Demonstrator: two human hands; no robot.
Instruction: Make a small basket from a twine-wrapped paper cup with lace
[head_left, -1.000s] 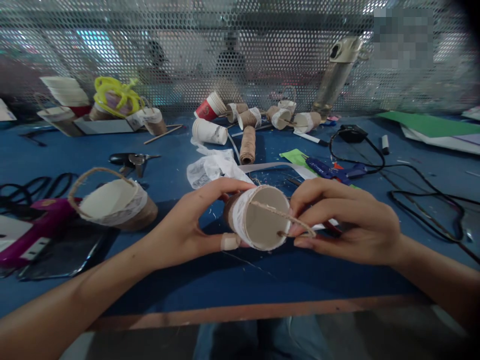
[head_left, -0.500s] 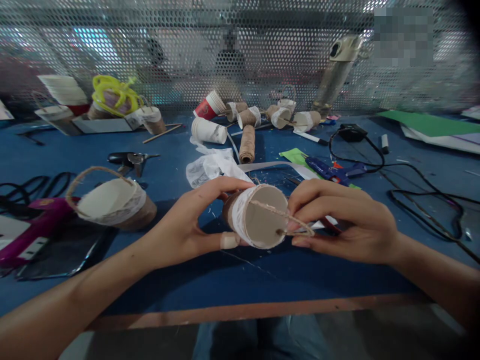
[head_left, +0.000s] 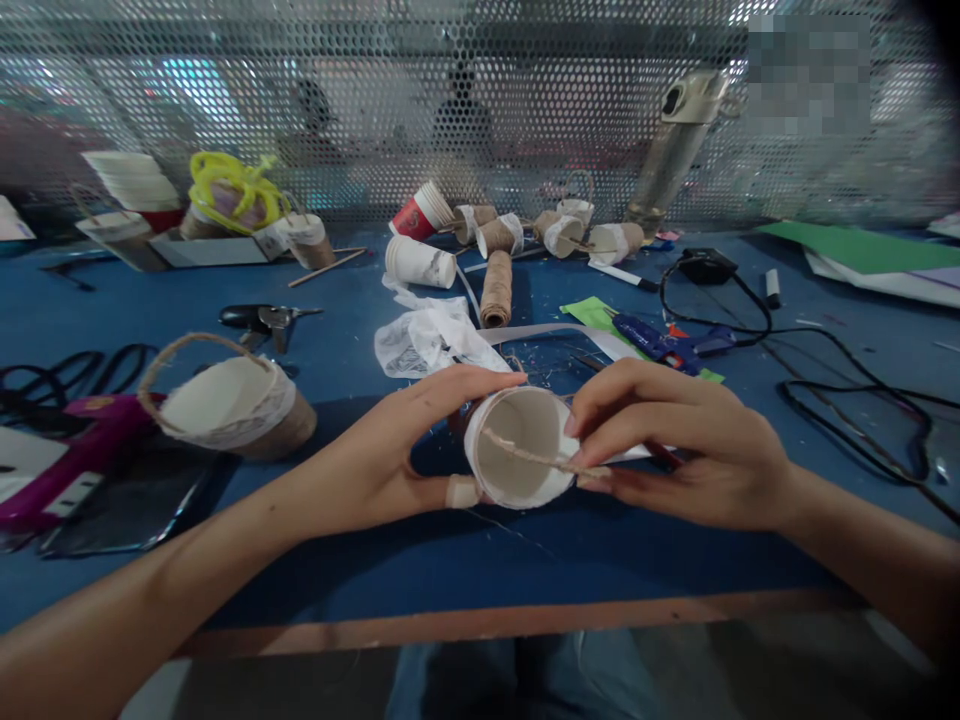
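Observation:
Near the front of the blue table, a paper cup (head_left: 517, 490) with a white lace rim is tilted with its mouth toward me. My left hand (head_left: 409, 445) grips its left side between thumb and fingers; a light bandage wraps the thumb. A twine handle (head_left: 529, 455) crosses the cup's mouth. My right hand (head_left: 675, 440) pinches the twine at the cup's right edge. To the left stands another cup (head_left: 240, 405), wrapped in twine and lace, with a twine loop over it. White lace (head_left: 442, 335) lies bunched just beyond my hands.
A blue glue gun (head_left: 667, 340) and black cable lie on the right. On the left are a magenta glue gun (head_left: 82, 450), a phone (head_left: 139, 505) and keys (head_left: 274, 320). A twine spool (head_left: 496, 290), several cups and a bottle (head_left: 671, 150) stand toward the perforated metal screen.
The cup has turned in my left hand, so its inside faces up toward me more. The twine loop has come down against the mouth, with my right fingers on it.

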